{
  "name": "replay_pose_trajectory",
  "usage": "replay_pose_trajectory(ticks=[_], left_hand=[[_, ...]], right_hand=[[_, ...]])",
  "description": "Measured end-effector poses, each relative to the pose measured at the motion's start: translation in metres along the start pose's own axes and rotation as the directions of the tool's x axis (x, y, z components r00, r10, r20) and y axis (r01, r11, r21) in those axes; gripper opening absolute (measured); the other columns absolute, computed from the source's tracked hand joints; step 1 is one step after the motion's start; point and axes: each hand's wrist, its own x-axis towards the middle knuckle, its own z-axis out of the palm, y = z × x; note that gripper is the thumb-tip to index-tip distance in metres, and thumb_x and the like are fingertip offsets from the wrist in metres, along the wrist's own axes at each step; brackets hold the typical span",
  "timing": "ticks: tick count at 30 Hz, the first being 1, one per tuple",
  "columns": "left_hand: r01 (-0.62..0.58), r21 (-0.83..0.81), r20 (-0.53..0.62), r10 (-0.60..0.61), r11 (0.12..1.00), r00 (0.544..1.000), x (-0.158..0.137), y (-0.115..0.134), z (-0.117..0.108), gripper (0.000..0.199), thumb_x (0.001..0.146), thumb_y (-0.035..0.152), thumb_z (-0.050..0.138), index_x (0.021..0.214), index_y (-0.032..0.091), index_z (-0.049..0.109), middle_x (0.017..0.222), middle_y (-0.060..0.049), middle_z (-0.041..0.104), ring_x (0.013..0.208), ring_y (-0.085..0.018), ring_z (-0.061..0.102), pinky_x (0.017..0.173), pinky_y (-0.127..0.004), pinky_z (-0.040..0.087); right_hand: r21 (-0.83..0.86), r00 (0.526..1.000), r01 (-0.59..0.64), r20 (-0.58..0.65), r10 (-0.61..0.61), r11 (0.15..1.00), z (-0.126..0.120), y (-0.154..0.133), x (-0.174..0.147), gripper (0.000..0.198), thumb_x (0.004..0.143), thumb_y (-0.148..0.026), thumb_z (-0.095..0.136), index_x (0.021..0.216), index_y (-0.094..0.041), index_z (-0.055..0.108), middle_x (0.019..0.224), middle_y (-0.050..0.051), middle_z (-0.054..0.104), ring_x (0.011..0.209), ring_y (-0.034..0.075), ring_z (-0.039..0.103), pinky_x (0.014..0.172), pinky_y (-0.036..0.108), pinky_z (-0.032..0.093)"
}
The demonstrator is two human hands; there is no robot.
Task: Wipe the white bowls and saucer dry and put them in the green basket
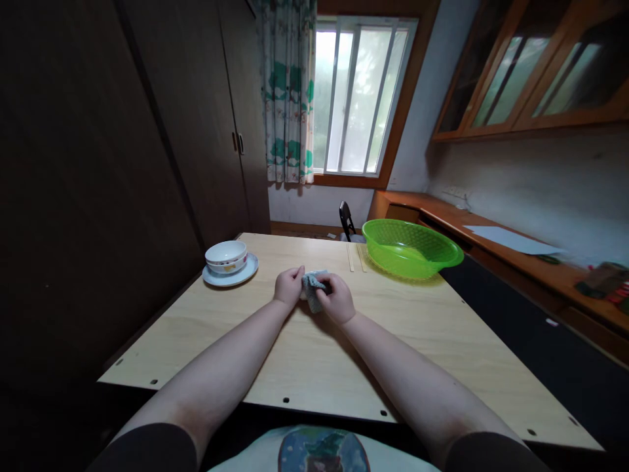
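Over the middle of the table, my right hand (337, 299) is closed on a grey-blue cloth (313, 301), which is bunched at the fingers and hangs down below them. My left hand (289, 286) is closed just beside it, thumb up. It grips the edge of a small white dish-like object (303, 294), mostly covered by the cloth and fingers, so its exact kind cannot be told. The cloth lies against this white object.
Two stacked white bowls (226, 254) stand on a plate (251, 268) at the table's left. Light chopsticks (350, 257) lie near the far edge, beside a green plastic basin (413, 262) at the right. A dark folding chair (346, 217) stands beyond the wooden table (314, 367).
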Motion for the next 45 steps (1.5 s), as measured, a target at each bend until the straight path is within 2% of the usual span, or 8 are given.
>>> replay_pose_trajectory(ticks=[4, 7, 14, 21, 32, 36, 40, 45], left_hand=[[0.057, -0.015, -0.073, -0.058, 0.998, 0.996, 0.003, -0.002, 0.0, 0.046, 0.079, 0.053, 0.042, 0.05, 0.018, 0.044, 0.047, 0.003, 0.037, 0.051, -0.012, 0.036, 0.051, -0.025, 0.027], [0.084, -0.036, -0.093, -0.087, 0.996, 0.992, 0.004, -0.005, 0.0, 0.046, 0.079, 0.053, 0.042, 0.049, 0.018, 0.044, 0.047, 0.003, 0.038, 0.051, -0.012, 0.037, 0.051, -0.025, 0.027], [0.077, -0.025, -0.096, -0.079, 0.997, 0.992, 0.004, -0.006, 0.0, 0.045, 0.08, 0.051, 0.043, 0.049, 0.018, 0.045, 0.047, 0.003, 0.041, 0.05, -0.012, 0.038, 0.051, -0.025, 0.028], [0.051, 0.01, -0.082, -0.05, 0.999, 0.995, 0.004, -0.004, 0.0, 0.045, 0.08, 0.05, 0.042, 0.049, 0.018, 0.044, 0.047, 0.002, 0.041, 0.05, -0.012, 0.039, 0.05, -0.026, 0.027], [0.028, 0.026, -0.062, -0.026, 0.999, 0.998, 0.004, -0.007, 0.001, 0.046, 0.082, 0.05, 0.041, 0.05, 0.018, 0.046, 0.047, 0.002, 0.042, 0.05, -0.012, 0.04, 0.051, -0.025, 0.027], [0.028, 0.029, -0.073, -0.026, 0.999, 0.997, 0.003, -0.005, 0.0, 0.045, 0.082, 0.05, 0.042, 0.05, 0.018, 0.046, 0.046, 0.003, 0.041, 0.05, -0.012, 0.04, 0.05, -0.025, 0.027], [0.033, 0.028, -0.082, -0.031, 0.999, 0.996, 0.003, -0.004, -0.001, 0.045, 0.082, 0.049, 0.042, 0.05, 0.018, 0.047, 0.046, 0.002, 0.042, 0.051, -0.012, 0.041, 0.051, -0.025, 0.028], [0.026, 0.02, -0.072, -0.025, 0.999, 0.997, 0.003, -0.004, -0.001, 0.044, 0.082, 0.048, 0.042, 0.051, 0.017, 0.05, 0.047, 0.002, 0.044, 0.051, -0.013, 0.041, 0.051, -0.025, 0.027]], right_hand=[[0.032, 0.992, -0.076, -0.099, 0.079, 0.997, 0.002, 0.003, 0.004, 0.015, 0.072, -0.02, 0.053, 0.087, -0.021, 0.058, 0.091, 0.005, 0.064, 0.087, 0.02, 0.059, 0.079, 0.035, 0.048], [0.024, 0.971, -0.171, -0.164, 0.173, 0.985, 0.004, 0.005, 0.007, 0.021, 0.073, -0.029, 0.059, 0.091, -0.02, 0.057, 0.092, 0.006, 0.063, 0.085, 0.021, 0.058, 0.076, 0.035, 0.047], [0.088, 0.922, -0.335, -0.173, 0.346, 0.938, 0.009, 0.014, 0.007, 0.042, 0.07, -0.043, 0.065, 0.103, -0.018, 0.056, 0.094, 0.007, 0.063, 0.074, 0.019, 0.054, 0.067, 0.032, 0.046], [0.087, 0.94, -0.282, -0.172, 0.293, 0.955, 0.007, 0.013, 0.009, 0.019, 0.075, -0.039, 0.059, 0.078, -0.02, 0.058, 0.079, 0.002, 0.061, 0.071, 0.017, 0.053, 0.066, 0.03, 0.044], [0.227, 0.902, -0.389, -0.102, 0.419, 0.893, 0.007, 0.026, 0.01, 0.027, 0.078, -0.045, 0.057, 0.083, -0.019, 0.058, 0.076, 0.001, 0.061, 0.067, 0.016, 0.055, 0.062, 0.028, 0.043], [0.208, 0.861, -0.466, -0.117, 0.495, 0.86, 0.007, 0.026, 0.011, 0.033, 0.072, -0.05, 0.062, 0.085, -0.02, 0.057, 0.077, 0.001, 0.061, 0.066, 0.016, 0.055, 0.06, 0.027, 0.042], [0.215, 0.82, -0.546, -0.057, 0.569, 0.809, 0.009, 0.026, 0.01, 0.036, 0.072, -0.055, 0.06, 0.08, -0.021, 0.054, 0.06, -0.004, 0.053, 0.056, 0.015, 0.05, 0.051, 0.025, 0.036], [0.227, 0.861, -0.479, -0.065, 0.504, 0.848, 0.007, 0.025, 0.011, 0.038, 0.075, -0.055, 0.055, 0.063, -0.021, 0.047, 0.054, -0.005, 0.045, 0.053, 0.013, 0.043, 0.049, 0.023, 0.031]])
